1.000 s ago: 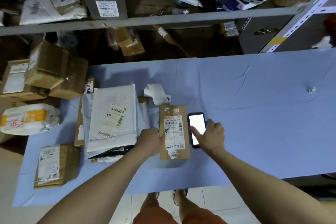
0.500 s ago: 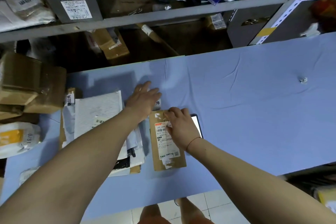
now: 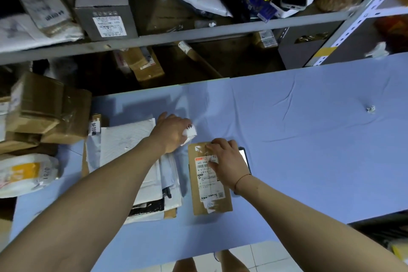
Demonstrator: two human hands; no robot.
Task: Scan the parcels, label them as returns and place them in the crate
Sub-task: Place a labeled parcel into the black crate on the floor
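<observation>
While both hands work over the blue table (image 3: 309,150), the head view shows:
Left hand (image 3: 172,133): fingers curled on the white label roll (image 3: 190,132), just beyond the parcel.
Right hand (image 3: 225,161): pinching a small sticker (image 3: 213,158) against the parcel's shipping label.
Brown parcel (image 3: 209,183): flat on the table, between the mailer stack (image 3: 132,161) and the lit phone (image 3: 244,157).

Parcel depot or stockroom: grey metal shelving (image 3: 198,31) crowded with labelled cardboard boxes (image 3: 103,2); blue-covered sorting table (image 3: 309,139)
</observation>
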